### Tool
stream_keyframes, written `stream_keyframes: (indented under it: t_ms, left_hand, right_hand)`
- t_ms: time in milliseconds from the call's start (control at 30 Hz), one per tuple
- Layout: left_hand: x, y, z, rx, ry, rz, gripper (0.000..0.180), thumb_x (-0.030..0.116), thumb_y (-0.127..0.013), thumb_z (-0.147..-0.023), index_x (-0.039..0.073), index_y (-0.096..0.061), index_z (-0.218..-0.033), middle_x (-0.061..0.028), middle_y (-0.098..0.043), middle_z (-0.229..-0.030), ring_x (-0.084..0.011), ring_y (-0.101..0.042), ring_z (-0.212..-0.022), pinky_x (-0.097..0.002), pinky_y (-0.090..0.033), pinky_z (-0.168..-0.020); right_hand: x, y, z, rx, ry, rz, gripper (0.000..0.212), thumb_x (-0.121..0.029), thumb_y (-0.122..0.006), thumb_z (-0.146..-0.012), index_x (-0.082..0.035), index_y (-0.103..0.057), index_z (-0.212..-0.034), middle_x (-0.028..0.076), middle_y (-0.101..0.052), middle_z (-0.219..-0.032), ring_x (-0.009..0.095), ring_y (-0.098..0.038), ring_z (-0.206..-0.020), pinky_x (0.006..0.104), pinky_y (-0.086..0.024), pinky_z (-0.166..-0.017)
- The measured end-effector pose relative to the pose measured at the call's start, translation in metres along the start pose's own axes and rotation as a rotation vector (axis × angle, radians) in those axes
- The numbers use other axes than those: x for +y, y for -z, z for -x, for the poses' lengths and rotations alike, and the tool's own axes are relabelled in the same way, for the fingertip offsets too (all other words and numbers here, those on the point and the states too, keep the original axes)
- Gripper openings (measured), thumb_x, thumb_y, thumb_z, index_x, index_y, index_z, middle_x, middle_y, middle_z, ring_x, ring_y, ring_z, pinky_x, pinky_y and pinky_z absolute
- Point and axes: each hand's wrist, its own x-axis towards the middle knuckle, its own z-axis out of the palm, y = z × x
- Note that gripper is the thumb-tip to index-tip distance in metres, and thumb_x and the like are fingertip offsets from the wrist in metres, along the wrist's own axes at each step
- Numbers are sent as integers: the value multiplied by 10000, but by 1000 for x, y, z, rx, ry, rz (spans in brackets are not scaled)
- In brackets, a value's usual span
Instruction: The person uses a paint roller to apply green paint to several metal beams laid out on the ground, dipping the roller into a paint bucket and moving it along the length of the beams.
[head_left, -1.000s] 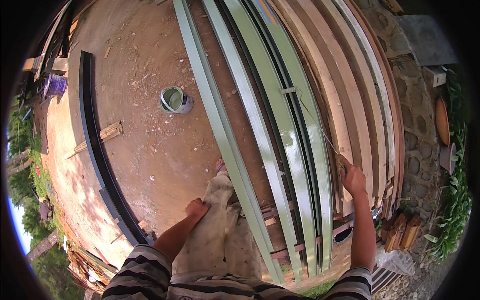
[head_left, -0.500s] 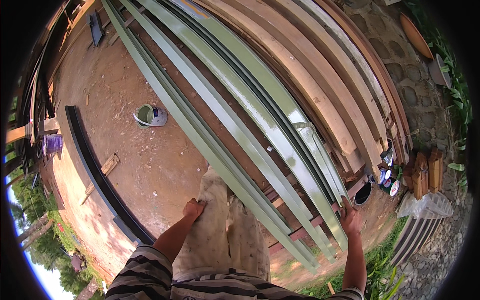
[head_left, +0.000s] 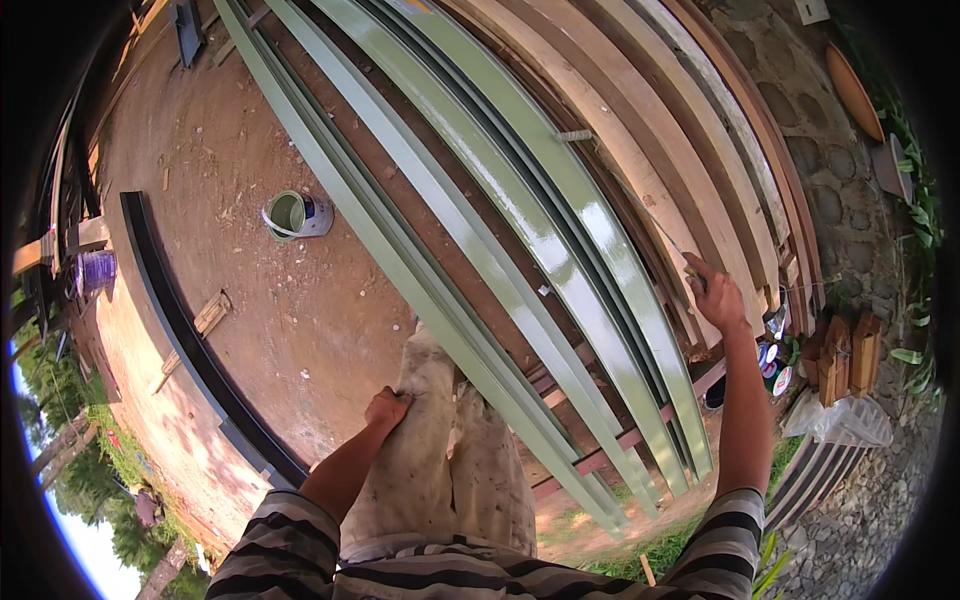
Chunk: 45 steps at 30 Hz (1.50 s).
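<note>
My right hand point(head_left: 716, 296) is closed around the handle of a small paint roller point(head_left: 574, 135). Its thin wire frame reaches up and left, and the roller head lies at the far edge of a glossy green metal beam point(head_left: 598, 222). Wet-looking light streaks shine on that beam and on the green beam beside it point(head_left: 480, 165). My left hand point(head_left: 388, 408) is curled into a fist against my stained trouser leg point(head_left: 420, 470), with nothing visible in it. Two more pale green beams point(head_left: 415, 285) run closer to my legs.
Long wooden planks point(head_left: 640, 150) lie stacked right of the beams. A paint bucket point(head_left: 318, 215) stands on the dirt at left, near a dark metal beam point(head_left: 190, 340). Reddish crossbars point(head_left: 628, 440) support the green beams. Cans point(head_left: 775, 370) and plastic sheeting point(head_left: 838, 418) sit at right.
My right hand has moved up and away from the beams' near end, carrying the roller farther along the green beam. My left hand stays on the trouser leg.
</note>
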Motion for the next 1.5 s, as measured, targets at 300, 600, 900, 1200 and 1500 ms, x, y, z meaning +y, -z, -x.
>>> stream_keyframes:
  t_ms: [300,600,900,1200,1500]
  left_hand:
    - [-17,32,-20,-88,59,173,699,619,-665,-860,80,-656,-1306,-171,-689,-1320,-339,-641,-1259,-460,-508,-1041]
    - [-26,69,-31,-203,125,231,719,632,-665,-839,124,-651,-1348,-155,-688,-1333,-321,-647,-1255,-453,-506,-1047]
    - [-30,66,-31,-140,72,175,688,634,-672,-853,107,-690,-1296,-165,-699,-1310,-334,-656,-1240,-464,-516,-1024]
    - [-25,24,-23,2,-13,10,662,631,-662,-867,93,-712,-1250,-183,-714,-1265,-366,-667,-1213,-475,-536,-1003]
    - [-24,-29,-6,110,-119,-94,670,614,-662,-875,38,-718,-1212,-245,-711,-1222,-418,-663,-1184,-505,-524,-1002]
  right_hand:
    - [-164,44,-271,68,240,-13,463,-192,-655,-952,-221,-628,-1413,264,-730,-1079,456,-695,-1033,530,-556,-921]
    - [-324,67,-412,79,192,156,438,-325,-605,-981,-259,-626,-1413,218,-711,-1221,416,-664,-1163,518,-535,-993]
    - [-217,67,-234,-37,37,220,443,-294,-627,-993,-306,-598,-1435,144,-751,-1153,399,-702,-1066,526,-560,-927]
    - [10,44,31,-102,19,172,494,-223,-651,-956,-326,-601,-1436,206,-750,-1065,438,-703,-990,546,-567,-882]
    - [180,0,290,-194,-177,135,502,-197,-643,-929,-299,-624,-1420,244,-717,-924,452,-692,-865,545,-573,-797]
